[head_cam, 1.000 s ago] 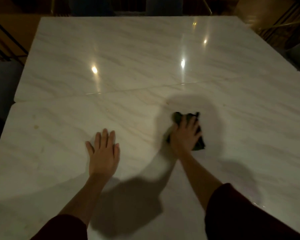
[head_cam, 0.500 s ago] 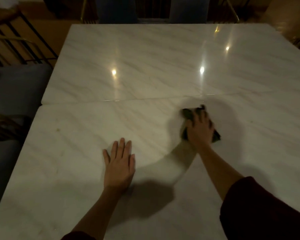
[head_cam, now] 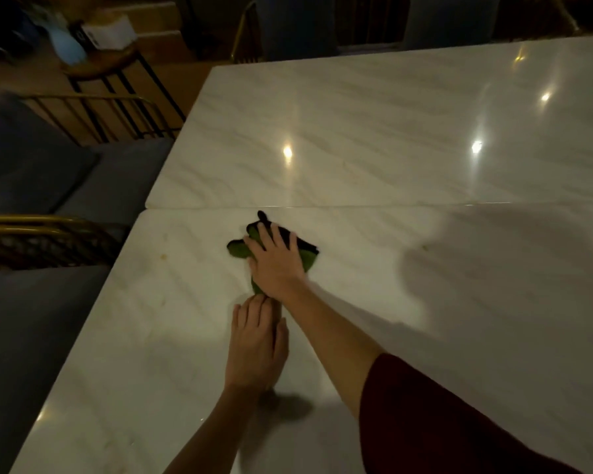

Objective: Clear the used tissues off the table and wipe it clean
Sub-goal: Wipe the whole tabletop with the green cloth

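A dark green cloth (head_cam: 239,249) lies bunched on the white marble table (head_cam: 391,131), just in front of the seam between its two slabs. My right hand (head_cam: 276,265) presses flat on the cloth with fingers spread, its arm crossing over to the left. Directly behind it, my left hand (head_cam: 257,343) rests palm down on the table, fingertips close to the right wrist. No tissues show on the table.
A small brownish spot (head_cam: 164,257) marks the table near its left edge. Grey cushioned seats (head_cam: 31,319) with gold rails stand along the left side. A round stool (head_cam: 100,63) carrying a white box is at the far left; chair backs (head_cam: 295,25) line the far edge.
My right hand has swept the cloth leftward across the table, from right of my left hand to right above it. The view has swung left. My left hand stays flat.
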